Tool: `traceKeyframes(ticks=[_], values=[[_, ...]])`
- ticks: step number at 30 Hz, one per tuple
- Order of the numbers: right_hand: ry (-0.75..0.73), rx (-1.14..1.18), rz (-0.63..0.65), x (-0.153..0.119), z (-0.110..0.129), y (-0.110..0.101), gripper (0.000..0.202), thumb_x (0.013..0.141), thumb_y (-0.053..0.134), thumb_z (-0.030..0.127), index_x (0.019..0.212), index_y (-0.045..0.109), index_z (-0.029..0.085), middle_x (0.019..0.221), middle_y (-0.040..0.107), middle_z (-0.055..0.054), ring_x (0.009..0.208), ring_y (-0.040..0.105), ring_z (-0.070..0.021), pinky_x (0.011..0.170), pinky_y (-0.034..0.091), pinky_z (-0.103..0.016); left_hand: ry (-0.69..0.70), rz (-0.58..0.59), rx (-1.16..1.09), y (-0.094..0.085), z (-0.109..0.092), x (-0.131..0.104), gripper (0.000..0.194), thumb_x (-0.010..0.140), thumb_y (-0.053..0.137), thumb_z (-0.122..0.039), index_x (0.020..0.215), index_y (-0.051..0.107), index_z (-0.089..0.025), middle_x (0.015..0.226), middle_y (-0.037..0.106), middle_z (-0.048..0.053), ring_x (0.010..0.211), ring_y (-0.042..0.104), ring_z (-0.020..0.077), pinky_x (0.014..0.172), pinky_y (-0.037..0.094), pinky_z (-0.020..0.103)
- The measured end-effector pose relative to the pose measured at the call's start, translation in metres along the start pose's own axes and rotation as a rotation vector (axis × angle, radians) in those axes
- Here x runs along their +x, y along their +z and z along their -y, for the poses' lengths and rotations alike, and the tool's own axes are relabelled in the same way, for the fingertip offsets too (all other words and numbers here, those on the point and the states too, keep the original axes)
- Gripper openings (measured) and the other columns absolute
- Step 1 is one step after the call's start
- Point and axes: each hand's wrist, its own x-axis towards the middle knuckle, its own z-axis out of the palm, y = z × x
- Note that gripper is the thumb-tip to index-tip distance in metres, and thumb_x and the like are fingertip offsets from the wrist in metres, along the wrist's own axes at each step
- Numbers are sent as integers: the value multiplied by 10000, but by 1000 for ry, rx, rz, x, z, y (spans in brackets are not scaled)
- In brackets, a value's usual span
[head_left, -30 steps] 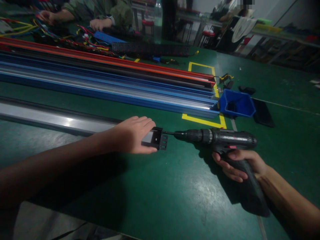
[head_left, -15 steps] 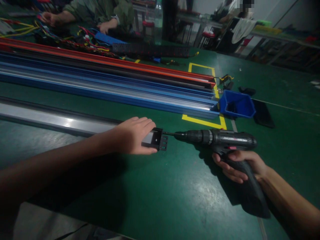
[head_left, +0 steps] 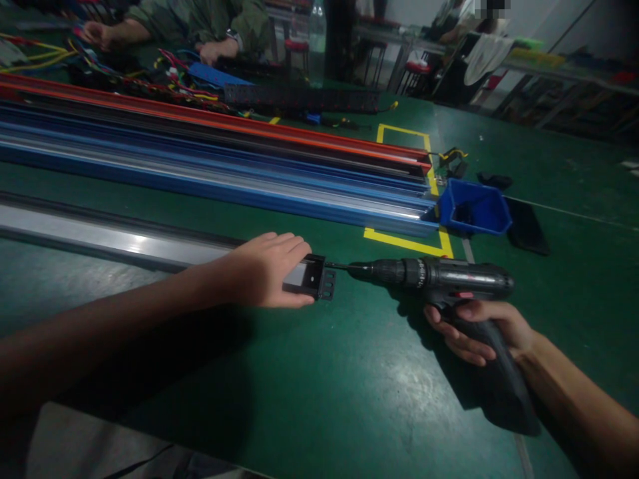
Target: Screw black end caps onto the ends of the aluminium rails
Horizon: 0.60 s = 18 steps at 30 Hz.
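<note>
My left hand (head_left: 272, 273) is wrapped over the end of a long black-edged metal profile (head_left: 134, 241), thumb on the near side and fingers on the far side. A black end cap (head_left: 313, 277) with a slotted tab closes off the profile's right end. My right hand (head_left: 479, 332) grips the handle of a black cordless drill (head_left: 424, 274), which lies level and points left. Its thin bit meets the far corner of the end cap; whether a screw sits there is too small to tell.
Behind the profile lie several blue profiles (head_left: 299, 193) and a red profile (head_left: 249, 123). A blue bin (head_left: 474, 206) stands at their right end, beside yellow tape (head_left: 407, 246). Across the table, a co-worker's hands (head_left: 219, 50) are near bundled wires (head_left: 54, 56) and a bottle (head_left: 317, 43).
My hands, the drill and the profile stay practically in place. The co-worker's hand by the blue piece has shifted slightly.
</note>
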Motion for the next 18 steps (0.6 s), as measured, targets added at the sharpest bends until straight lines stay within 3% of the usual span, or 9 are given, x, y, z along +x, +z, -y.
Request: traceKeyframes(ticks=[18], values=[[11, -3, -3, -1, 0, -2, 284, 940, 636, 268, 1118, 758, 83, 810, 677, -60, 374, 442, -32, 452, 518, -206, -12, 25, 5, -1, 0, 1, 568, 959, 603, -650, 1152, 636, -117, 1076, 687, 131, 930, 632, 254, 835, 463, 368]])
